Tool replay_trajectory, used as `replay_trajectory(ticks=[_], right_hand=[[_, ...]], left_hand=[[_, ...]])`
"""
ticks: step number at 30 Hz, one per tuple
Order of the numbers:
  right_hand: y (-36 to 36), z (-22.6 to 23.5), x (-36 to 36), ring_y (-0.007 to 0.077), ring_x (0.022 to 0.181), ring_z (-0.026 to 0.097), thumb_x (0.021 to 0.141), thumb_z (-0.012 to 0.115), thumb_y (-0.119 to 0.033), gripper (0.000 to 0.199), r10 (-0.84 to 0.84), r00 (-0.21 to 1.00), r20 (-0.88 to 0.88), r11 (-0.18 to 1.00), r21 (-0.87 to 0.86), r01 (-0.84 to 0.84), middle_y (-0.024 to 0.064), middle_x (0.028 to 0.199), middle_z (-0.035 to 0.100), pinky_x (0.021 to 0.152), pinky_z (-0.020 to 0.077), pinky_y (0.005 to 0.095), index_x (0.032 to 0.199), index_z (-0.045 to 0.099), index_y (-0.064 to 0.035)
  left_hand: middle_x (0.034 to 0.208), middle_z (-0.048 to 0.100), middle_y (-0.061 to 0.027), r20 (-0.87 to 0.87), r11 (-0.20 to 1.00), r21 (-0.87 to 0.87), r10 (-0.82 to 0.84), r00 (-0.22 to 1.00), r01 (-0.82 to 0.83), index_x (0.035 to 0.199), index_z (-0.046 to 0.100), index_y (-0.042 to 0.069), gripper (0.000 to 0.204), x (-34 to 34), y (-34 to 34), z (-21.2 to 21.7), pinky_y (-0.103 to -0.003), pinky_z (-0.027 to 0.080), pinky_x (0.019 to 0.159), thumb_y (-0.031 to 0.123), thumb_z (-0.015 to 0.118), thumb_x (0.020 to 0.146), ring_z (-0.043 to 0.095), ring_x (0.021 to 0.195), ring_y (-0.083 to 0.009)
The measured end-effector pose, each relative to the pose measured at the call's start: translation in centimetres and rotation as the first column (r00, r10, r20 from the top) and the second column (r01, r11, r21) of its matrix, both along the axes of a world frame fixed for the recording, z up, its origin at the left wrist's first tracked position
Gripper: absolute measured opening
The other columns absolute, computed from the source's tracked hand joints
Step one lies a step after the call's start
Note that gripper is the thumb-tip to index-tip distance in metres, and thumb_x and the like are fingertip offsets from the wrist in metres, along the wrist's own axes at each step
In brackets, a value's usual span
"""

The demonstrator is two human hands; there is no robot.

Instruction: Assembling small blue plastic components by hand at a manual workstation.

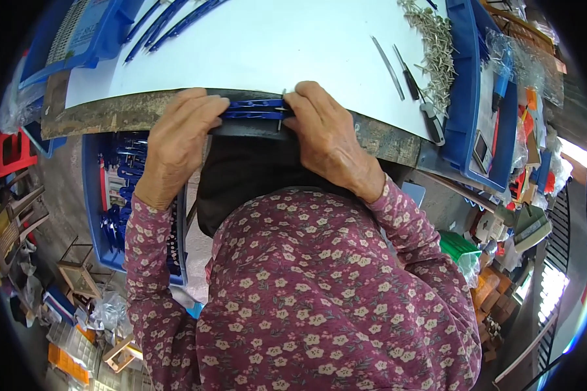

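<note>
Between my two hands lies a slim blue part (254,109) made of narrow bars with small holes, level at the table's front edge. My left hand (181,133) is closed on its left end, thumb and fingers pressed together. My right hand (327,130) pinches around its right end, where a thin metal pin (282,118) stands crosswise to the bars. Fingertips hide both ends of the blue part. Under it is a dark curved piece (254,129) at the table edge. Several similar long blue strips (166,26) rest on the white tabletop (254,52), at the far left.
A heap of small metal pins (437,55) lies at the right, near tweezers (388,68) and a dark-handled screwdriver (432,124). Blue trays stand at the right (466,85) and far left (104,45). A blue crate (94,195) of blue parts sits below, left of my lap.
</note>
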State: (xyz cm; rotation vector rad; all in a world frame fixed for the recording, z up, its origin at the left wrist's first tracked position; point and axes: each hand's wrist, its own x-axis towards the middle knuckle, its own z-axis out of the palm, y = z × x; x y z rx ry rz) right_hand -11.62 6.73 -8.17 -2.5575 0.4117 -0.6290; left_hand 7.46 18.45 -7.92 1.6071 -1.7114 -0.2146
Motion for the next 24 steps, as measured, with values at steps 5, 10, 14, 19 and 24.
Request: replay_trajectory(ticks=[5,10,14,19,24], right_hand=[[0.9,-0.9,3.1,0.0309,0.077,0.054,0.067,0.065,0.005,0.033,0.034,0.996,0.085,0.999,-0.002,-0.034,0.0153,0.091,0.049,0.062,0.0457,0.0357,0.096,0.05,0.004],[1.7,-0.9,5.3,0.0299,0.072,0.052,0.067,0.064,0.005,0.028,0.056,0.992,0.116,0.998,0.003,-0.057,0.0145,0.086,0.046,0.059,0.0437,0.0358,0.089,0.048,0.0032],[2.3,-1.2,6.9,0.0302,0.071,0.049,0.067,0.062,0.005,0.024,0.072,0.987,0.145,0.997,-0.021,-0.07,0.0147,0.082,0.043,0.059,0.0426,0.0367,0.084,0.046,0.0037],[2.7,-1.1,7.9,0.0301,0.075,0.049,0.065,0.058,0.008,0.024,0.076,0.993,0.094,0.997,-0.023,-0.074,0.0156,0.083,0.042,0.061,0.0429,0.0373,0.085,0.045,0.004],[1.7,-0.2,5.4,0.0294,0.075,0.049,0.068,0.056,0.008,0.025,0.096,0.993,0.068,0.995,-0.027,-0.095,0.0153,0.085,0.043,0.063,0.0439,0.0363,0.09,0.046,0.0043]], left_hand=[[0.093,0.06,-0.0128,-0.026,0.995,0.013,0.096,0.995,-0.096,0.099,0.061,-0.001,0.032,1.7,1.4,1.0,-0.033,0.05,0.069,-0.016,0.055,0.072,0.056,0.092,-0.0283],[0.095,0.06,-0.0131,0.08,0.991,-0.004,0.134,0.988,-0.134,0.101,0.061,-0.001,0.035,3.2,2.6,1.0,-0.034,0.049,0.073,-0.017,0.054,0.071,0.056,0.094,-0.0294],[0.097,0.059,-0.0131,0.121,0.983,0.014,0.179,0.976,-0.182,0.103,0.06,0.0,0.038,4.0,3.2,1.1,-0.035,0.048,0.077,-0.017,0.052,0.07,0.055,0.096,-0.0302],[0.098,0.056,-0.0129,0.244,0.977,0.029,0.197,0.95,-0.211,0.103,0.059,-0.001,0.037,4.3,3.5,1.4,-0.036,0.045,0.08,-0.015,0.052,0.069,0.053,0.096,-0.0298],[0.097,0.053,-0.0135,0.245,0.984,0.009,0.169,0.955,-0.177,0.104,0.058,-0.002,0.037,2.5,2.8,1.5,-0.036,0.042,0.082,-0.013,0.05,0.069,0.051,0.095,-0.0304]])
